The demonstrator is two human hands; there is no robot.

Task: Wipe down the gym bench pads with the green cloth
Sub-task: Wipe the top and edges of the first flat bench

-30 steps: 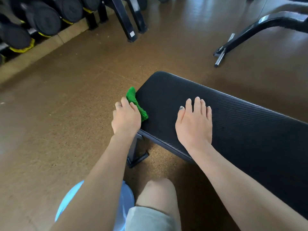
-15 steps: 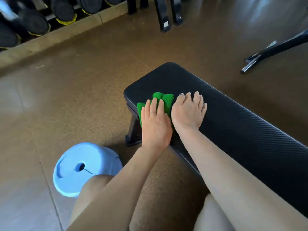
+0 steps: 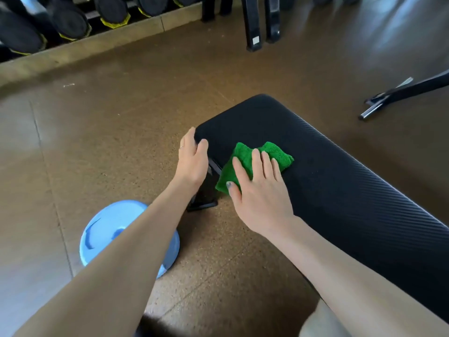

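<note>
Right hand [image 3: 261, 190] flat on the crumpled green terry cloth [image 3: 245, 160], fingers straight and slightly spread, pressing it onto the black ribbed vinyl bench pad [image 3: 340, 181] near the pad's rounded end.

The cloth lies on the pad's near edge, one corner hanging over the side by the thumb (its nail painted grey). The left hand [image 3: 192, 161] cups the pad's end corner, fingers relaxed around the edge and holding nothing else, a ring on one finger. Below that corner the bench's black metal leg [image 3: 206, 190] stands on the brown speckled rubber floor [image 3: 121, 130]. A pale blue round plastic disc [image 3: 102, 234] lies on the floor under the left forearm. Black dumbbells with yellow trim [image 3: 68, 23] line a rack along the far wall.
</note>
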